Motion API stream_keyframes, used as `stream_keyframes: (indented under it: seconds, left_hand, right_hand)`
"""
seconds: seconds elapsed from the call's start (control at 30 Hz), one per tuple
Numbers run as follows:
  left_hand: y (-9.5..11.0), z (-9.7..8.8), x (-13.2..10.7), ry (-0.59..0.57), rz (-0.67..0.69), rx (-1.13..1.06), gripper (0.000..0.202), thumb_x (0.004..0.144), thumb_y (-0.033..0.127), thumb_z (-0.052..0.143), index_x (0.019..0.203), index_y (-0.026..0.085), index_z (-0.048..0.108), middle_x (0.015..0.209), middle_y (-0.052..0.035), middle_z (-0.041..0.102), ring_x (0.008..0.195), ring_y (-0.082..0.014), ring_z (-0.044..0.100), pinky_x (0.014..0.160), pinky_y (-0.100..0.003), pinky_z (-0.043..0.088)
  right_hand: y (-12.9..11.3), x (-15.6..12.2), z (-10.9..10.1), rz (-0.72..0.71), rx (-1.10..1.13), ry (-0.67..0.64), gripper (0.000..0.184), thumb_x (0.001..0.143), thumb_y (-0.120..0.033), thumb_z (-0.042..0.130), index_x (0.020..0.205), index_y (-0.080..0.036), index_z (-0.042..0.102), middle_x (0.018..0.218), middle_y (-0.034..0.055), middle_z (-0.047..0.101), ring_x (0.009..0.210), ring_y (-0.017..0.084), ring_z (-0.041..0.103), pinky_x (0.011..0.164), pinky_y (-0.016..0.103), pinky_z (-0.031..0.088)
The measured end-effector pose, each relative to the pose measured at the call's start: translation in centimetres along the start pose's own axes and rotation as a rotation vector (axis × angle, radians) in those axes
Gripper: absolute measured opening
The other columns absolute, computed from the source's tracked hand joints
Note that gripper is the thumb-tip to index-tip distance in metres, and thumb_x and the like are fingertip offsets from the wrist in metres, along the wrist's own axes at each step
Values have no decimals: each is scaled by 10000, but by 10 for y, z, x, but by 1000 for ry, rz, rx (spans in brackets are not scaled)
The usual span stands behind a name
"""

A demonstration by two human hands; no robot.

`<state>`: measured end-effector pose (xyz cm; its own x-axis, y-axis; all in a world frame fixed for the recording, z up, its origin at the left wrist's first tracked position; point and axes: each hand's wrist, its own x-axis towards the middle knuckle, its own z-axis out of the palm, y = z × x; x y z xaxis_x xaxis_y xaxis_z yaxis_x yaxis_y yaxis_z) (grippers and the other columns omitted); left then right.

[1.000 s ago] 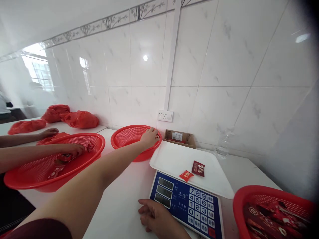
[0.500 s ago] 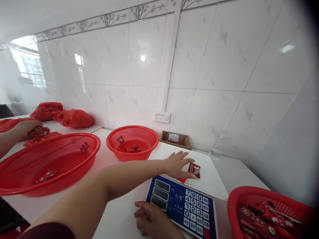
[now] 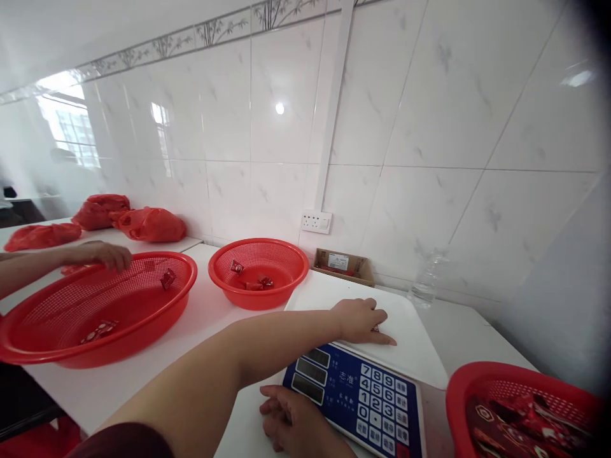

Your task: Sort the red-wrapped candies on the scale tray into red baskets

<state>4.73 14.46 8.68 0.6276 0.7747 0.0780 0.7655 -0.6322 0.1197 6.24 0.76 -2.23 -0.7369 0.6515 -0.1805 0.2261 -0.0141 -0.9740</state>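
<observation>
My left hand (image 3: 360,321) reaches across to the white weighing pan (image 3: 410,337) of a digital scale. Its fingers are bent down over a small dark red snack packet (image 3: 375,329), mostly hidden under the hand with only a sliver showing. Beside the scale's blue keypad panel (image 3: 346,381), at its lower left corner, rests my right hand (image 3: 298,420). Its fingers are loosely bent and slightly apart, with nothing visible in them.
A red basket (image 3: 458,394) of dark red packets stands right of the scale. A smaller red basket (image 3: 229,289) and a larger one (image 3: 157,331) hold a few packets. Another person's hand (image 3: 112,254) is over the larger basket. Behind are a cardboard box (image 3: 365,270), clear plastic container (image 3: 424,286) and red bags (image 3: 153,224).
My left hand has gone from spread fingers beside the packets to fingers closed down over them, covering them. The other person's hand moved right, over the large basket. My right hand stayed put.
</observation>
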Motion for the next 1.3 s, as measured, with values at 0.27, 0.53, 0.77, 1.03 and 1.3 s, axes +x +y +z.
stream_keyframes:
  seconds: [0.27, 0.53, 0.77, 1.03, 1.3]
  left_hand:
    - [-20, -15, -16, 120, -231, -102, 440, 779, 632, 433, 855, 212, 538, 963, -28, 556, 819, -176, 572, 634, -259, 412]
    - [-111, -59, -73, 398, -636, -100, 396, 885, 490, 309, 1015, 166, 498, 1107, -121, 522, 880, -220, 567, 680, -309, 428]
    - [-83, -41, -132, 496, -407, -97, 450, 898, 456, 302, 1256, 193, 378, 1290, -106, 438, 1180, -221, 411, 940, -341, 361]
    - [-12, 42, -190, 304, 191, -303, 333, 862, 428, 376, 963, 171, 563, 820, -71, 641, 717, -150, 568, 682, -245, 433]
    - [33, 54, -161, -119, 27, -1152, 399, 810, 501, 477, 916, 137, 600, 752, -35, 592, 684, -121, 539, 632, -221, 443]
  right_hand:
    - [8, 4, 3, 11, 45, 23, 496, 654, -233, 655, 1136, -169, 558, 959, 50, 591, 555, 70, 525, 561, 234, 443]
    - [-4, -2, 2, 14, 27, 1, 484, 679, -262, 639, 1143, -156, 553, 1000, 72, 584, 558, 69, 518, 586, 252, 439]
    - [8, 2, 0, -1, 90, -10, 533, 654, -319, 657, 1155, -173, 546, 1002, 67, 563, 656, 97, 557, 587, 241, 470]
    - [-14, -1, 2, -128, -364, 55, 366, 694, -221, 591, 1056, -259, 623, 987, 37, 657, 894, 235, 602, 765, 349, 482]
    - [-27, -56, 26, -98, -520, 79, 279, 821, -299, 578, 1093, -240, 583, 1196, 47, 559, 1051, 236, 538, 889, 400, 444]
